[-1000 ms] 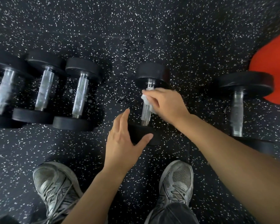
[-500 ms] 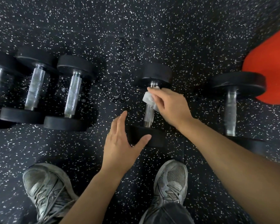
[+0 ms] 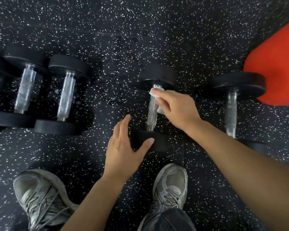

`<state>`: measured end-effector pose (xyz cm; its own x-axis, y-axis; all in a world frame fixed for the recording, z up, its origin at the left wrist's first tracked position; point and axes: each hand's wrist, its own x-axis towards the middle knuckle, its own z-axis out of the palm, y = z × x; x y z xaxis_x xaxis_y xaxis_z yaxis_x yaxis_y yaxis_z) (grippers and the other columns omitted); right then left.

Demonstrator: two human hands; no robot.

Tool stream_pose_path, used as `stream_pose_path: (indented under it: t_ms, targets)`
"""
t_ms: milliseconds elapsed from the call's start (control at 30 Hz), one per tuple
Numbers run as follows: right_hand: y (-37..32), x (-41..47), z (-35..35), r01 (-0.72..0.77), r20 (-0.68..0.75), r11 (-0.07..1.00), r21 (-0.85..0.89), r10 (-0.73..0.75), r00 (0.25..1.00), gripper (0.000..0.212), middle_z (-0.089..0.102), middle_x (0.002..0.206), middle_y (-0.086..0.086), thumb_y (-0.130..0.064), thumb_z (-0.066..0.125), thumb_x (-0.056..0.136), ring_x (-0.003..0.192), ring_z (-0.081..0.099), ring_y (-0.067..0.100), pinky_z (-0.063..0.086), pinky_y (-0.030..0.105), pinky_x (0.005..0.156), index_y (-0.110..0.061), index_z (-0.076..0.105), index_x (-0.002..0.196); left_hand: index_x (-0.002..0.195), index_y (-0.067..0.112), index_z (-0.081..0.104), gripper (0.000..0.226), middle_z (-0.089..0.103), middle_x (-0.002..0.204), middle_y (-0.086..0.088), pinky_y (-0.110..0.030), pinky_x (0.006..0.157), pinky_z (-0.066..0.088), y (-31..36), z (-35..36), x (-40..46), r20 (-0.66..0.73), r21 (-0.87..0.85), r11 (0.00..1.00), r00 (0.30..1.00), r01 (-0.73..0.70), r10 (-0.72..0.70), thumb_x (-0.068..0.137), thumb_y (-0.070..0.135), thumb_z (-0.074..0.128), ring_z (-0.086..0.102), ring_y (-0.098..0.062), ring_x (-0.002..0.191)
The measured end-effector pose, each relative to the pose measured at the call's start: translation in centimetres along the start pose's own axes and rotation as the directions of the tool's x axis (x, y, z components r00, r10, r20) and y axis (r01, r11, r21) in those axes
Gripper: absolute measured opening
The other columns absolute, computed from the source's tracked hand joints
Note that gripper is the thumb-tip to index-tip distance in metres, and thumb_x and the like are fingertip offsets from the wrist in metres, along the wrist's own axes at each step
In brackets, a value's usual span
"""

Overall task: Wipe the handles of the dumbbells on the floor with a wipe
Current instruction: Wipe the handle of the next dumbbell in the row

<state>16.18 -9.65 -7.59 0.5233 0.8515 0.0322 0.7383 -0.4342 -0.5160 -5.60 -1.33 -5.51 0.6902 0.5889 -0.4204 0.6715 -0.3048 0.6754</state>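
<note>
Several black dumbbells with knurled steel handles lie on the speckled rubber floor. My right hand (image 3: 177, 109) pinches a white wipe (image 3: 154, 93) against the far end of the middle dumbbell's handle (image 3: 152, 114), close to its far head. My left hand (image 3: 125, 147) rests with spread fingers on the near head (image 3: 157, 140) of that dumbbell. Two dumbbells (image 3: 66, 97) lie side by side at the left, with part of a third at the frame's left edge. One more dumbbell (image 3: 231, 107) lies at the right.
My two grey sneakers (image 3: 170, 189) stand on the floor just in front of the dumbbells. A red-orange mat or pad (image 3: 277, 67) lies at the right, touching the far head of the right dumbbell. Small wet spots dot the floor between the left and middle dumbbells.
My right hand has slid the wipe along the middle handle toward the far head, baring most of the handle. The left hand stays on the near head.
</note>
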Motion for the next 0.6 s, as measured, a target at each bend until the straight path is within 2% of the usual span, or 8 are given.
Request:
stream_pose_path:
  t_ms: [67,200,333,367,433,500,533,600]
  targets:
    - [-0.1,-0.4,0.7,-0.068,0.045,0.997,0.021,0.067,0.997,0.035,0.074,0.113,-0.006,-0.027,0.051,0.106,0.092,0.071,0.012,0.058,0.036,0.079,-0.032,0.060,0.140,0.160,0.035,0.011,0.105,0.028,0.162,0.010,-0.047,0.114,0.042,0.4,0.2,0.1,0.005,-0.003,1.000,1.000,0.004,-0.004,0.077,0.081,0.055,0.038,-0.016,0.145]
    - [0.4,-2.3,0.5,0.011,0.193,0.995,0.101,-0.030,0.981,0.034,0.073,0.113,-0.006,-0.020,0.056,0.104,0.096,0.070,0.013,0.057,0.037,0.084,-0.028,0.065,0.136,0.161,0.036,0.009,0.110,0.025,0.163,0.011,-0.046,0.116,0.039,1.4,0.6,0.3,0.027,0.025,1.000,1.000,-0.011,0.010,0.075,0.079,0.062,0.037,-0.017,0.145]
    - [0.6,-2.8,-0.9,0.022,0.458,0.990,0.138,-0.083,0.885,0.029,0.073,0.123,-0.010,-0.024,0.060,0.102,0.110,0.069,0.008,0.054,0.035,0.097,-0.034,0.069,0.128,0.161,0.034,0.009,0.105,0.025,0.164,0.007,-0.045,0.117,0.038,1.8,0.9,0.3,0.056,0.064,0.996,0.997,-0.054,0.051,0.079,0.079,0.056,0.037,-0.021,0.146]
    - [0.5,-2.8,-1.1,-0.031,0.517,0.984,0.175,-0.065,0.854,0.028,0.073,0.123,-0.011,-0.024,0.060,0.102,0.111,0.068,0.005,0.053,0.034,0.099,-0.035,0.071,0.125,0.161,0.034,0.010,0.102,0.025,0.164,0.006,-0.046,0.117,0.039,1.8,1.0,0.3,0.060,0.063,0.997,0.997,-0.051,0.047,0.080,0.080,0.053,0.037,-0.022,0.145]
    - [0.3,-2.5,-1.8,-0.278,0.581,0.894,0.351,0.024,0.813,0.029,0.072,0.123,-0.012,-0.017,0.058,0.102,0.109,0.067,0.001,0.052,0.028,0.101,-0.031,0.072,0.123,0.161,0.034,0.010,0.100,0.025,0.165,0.005,-0.047,0.117,0.039,1.7,1.1,0.1,0.064,0.056,0.998,0.997,-0.038,0.034,0.081,0.081,0.048,0.037,-0.024,0.146]
    - [0.7,-2.1,-2.3,-0.440,0.541,0.729,0.525,0.114,0.833,0.030,0.071,0.118,-0.014,-0.012,0.059,0.097,0.100,0.068,0.006,0.052,0.026,0.090,-0.027,0.070,0.120,0.161,0.035,0.010,0.099,0.026,0.165,0.005,-0.046,0.117,0.037,1.6,1.3,-0.1,0.064,0.055,0.998,0.997,-0.034,0.030,0.082,0.081,0.048,0.036,-0.023,0.146]
    - [0.9,-2.1,-2.3,-0.460,0.488,0.697,0.550,0.179,0.854,0.029,0.070,0.111,-0.014,-0.014,0.061,0.093,0.093,0.067,0.008,0.052,0.027,0.083,-0.028,0.066,0.118,0.161,0.035,0.011,0.100,0.026,0.164,0.005,-0.045,0.117,0.037,1.6,1.4,-0.1,0.062,0.050,0.998,0.998,-0.031,0.028,0.081,0.081,0.049,0.037,-0.022,0.146]
    - [1.1,-2.4,-1.7,-0.457,0.330,0.750,0.478,0.329,0.885,0.028,0.068,0.099,-0.010,-0.020,0.066,0.092,0.080,0.065,0.009,0.052,0.031,0.072,-0.031,0.056,0.117,0.161,0.035,0.011,0.100,0.027,0.164,0.007,-0.044,0.116,0.037,1.7,1.4,-0.2,0.056,0.037,0.999,0.998,-0.026,0.024,0.080,0.080,0.051,0.038,-0.021,0.145]
